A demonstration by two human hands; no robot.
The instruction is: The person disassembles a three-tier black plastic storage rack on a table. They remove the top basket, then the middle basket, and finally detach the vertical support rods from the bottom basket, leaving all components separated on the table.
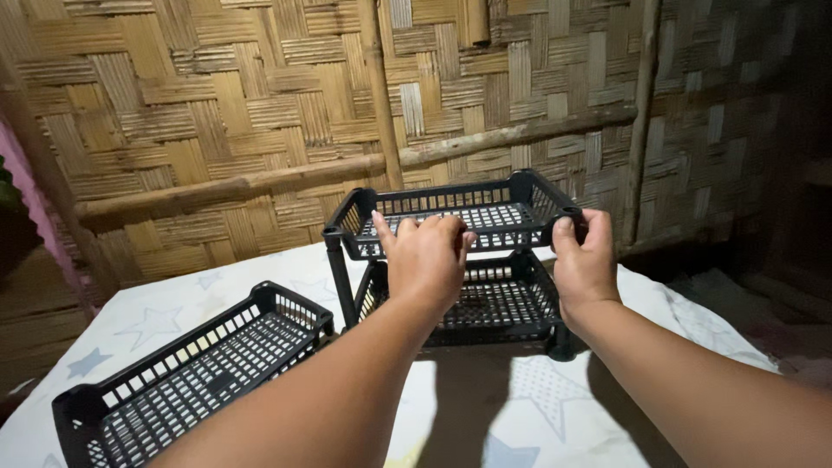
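Note:
A black plastic two-tier rack stands in the middle of the white star-patterned cloth [485, 416]. Its upper basket [485, 208] sits on thin black posts above the lower basket [494, 303]. My left hand [425, 256] rests over the front rim of the upper basket, fingers curled onto it. My right hand [582, 260] grips the front right corner of that basket, thumb against the corner socket. A third loose black basket [191, 373] lies flat on the cloth to the left, apart from both hands.
A woven bamboo wall [260, 95] with horizontal and upright poles [234, 186] stands right behind the rack. The cloth-covered surface ends at the right, where a dark floor area [763, 295] lies. A pink edge [35, 208] shows at far left.

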